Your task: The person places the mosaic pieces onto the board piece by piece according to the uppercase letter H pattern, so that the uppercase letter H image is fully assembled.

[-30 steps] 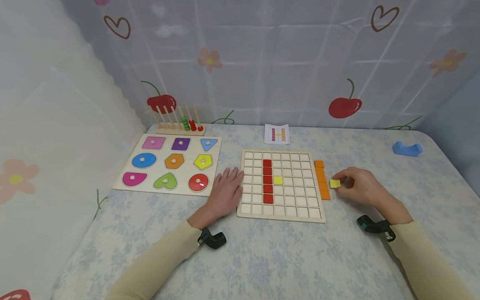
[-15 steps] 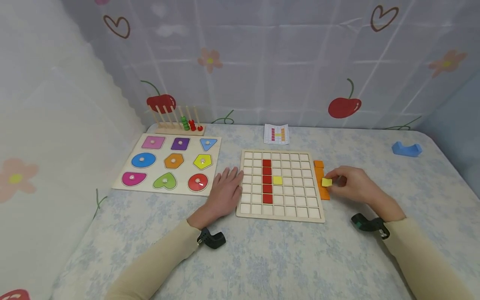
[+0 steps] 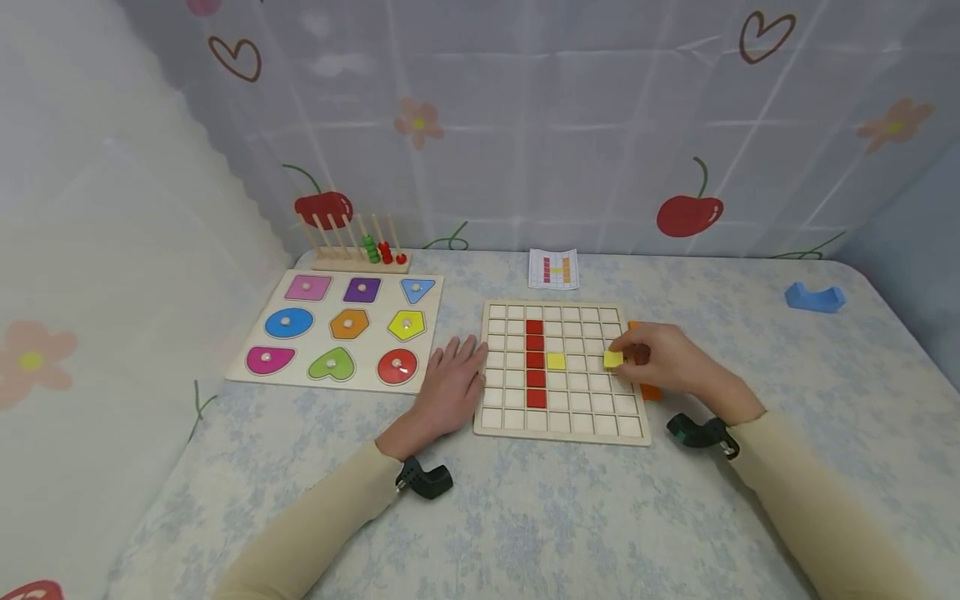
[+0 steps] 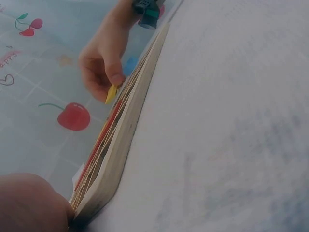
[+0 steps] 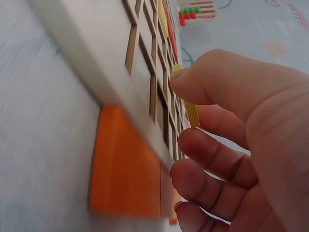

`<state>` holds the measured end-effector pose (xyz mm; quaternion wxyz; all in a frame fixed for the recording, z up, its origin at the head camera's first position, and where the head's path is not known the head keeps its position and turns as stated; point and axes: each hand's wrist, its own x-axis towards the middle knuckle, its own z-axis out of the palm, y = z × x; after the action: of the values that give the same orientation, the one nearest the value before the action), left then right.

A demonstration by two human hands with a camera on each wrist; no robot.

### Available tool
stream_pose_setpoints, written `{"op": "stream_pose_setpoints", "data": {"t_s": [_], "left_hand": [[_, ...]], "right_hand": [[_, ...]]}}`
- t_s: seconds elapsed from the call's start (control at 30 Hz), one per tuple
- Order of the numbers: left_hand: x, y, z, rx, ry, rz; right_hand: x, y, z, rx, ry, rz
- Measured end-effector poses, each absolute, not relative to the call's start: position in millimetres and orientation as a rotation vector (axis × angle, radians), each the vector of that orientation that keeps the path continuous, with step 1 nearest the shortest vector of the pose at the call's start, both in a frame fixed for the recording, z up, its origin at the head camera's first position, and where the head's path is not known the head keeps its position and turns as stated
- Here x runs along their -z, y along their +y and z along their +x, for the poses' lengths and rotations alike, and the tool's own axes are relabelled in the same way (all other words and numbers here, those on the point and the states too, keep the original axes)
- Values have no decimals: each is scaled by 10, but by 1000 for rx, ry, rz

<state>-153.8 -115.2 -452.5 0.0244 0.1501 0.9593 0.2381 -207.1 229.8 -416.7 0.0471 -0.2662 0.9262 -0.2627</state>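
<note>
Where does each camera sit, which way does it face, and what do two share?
Head: on the head, facing forward and down at the grid board; left hand, right hand and sleeves show.
Left wrist: on that wrist, looking along the board's edge; part of the left hand and the right hand show.
Right wrist: on that wrist, looking across the board toward the curtain; thumb and fingers show.
The wrist views share the yellow tile.

Puzzle [image 3: 378, 326] left of grid [image 3: 577, 382]; tiles [image 3: 652, 392] right, perhaps touching.
</note>
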Motion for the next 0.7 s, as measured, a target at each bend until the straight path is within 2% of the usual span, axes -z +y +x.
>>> {"op": "stream_pose_setpoints", "data": {"t_s": [0.7], "left_hand": [[4558, -1150, -1552, -754, 2981, 475]], "right_hand": [[4170, 1917, -2192, 739, 2773, -886]]}}
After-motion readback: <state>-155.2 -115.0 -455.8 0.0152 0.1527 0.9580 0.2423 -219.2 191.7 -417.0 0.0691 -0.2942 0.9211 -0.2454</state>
